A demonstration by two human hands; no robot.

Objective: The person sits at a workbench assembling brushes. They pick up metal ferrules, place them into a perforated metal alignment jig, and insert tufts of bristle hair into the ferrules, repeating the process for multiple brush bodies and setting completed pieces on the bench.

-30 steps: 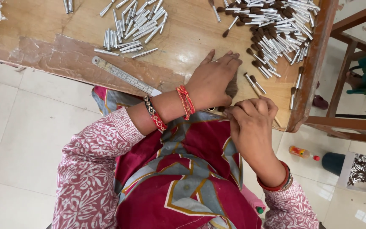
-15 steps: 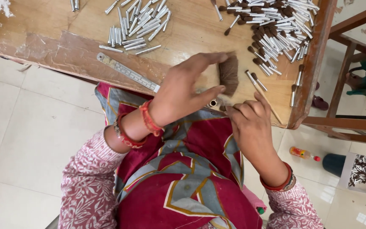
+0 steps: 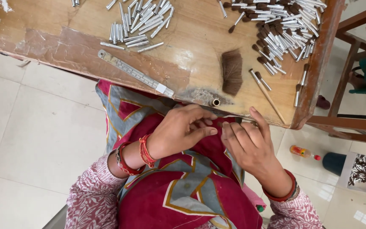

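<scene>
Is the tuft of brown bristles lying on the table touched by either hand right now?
No, the brown bristle tuft lies alone on the wooden table.

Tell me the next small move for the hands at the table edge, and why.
Probably feed the small dark tuft into a metal tube. The left hand and right hand pinch it together at the table edge, and the empty tube lies just above them, open end showing.

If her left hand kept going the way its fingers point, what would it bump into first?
Almost at once the right hand: the left hand points straight at its fingers, which look to be touching already, just below the wooden table's edge.
</scene>
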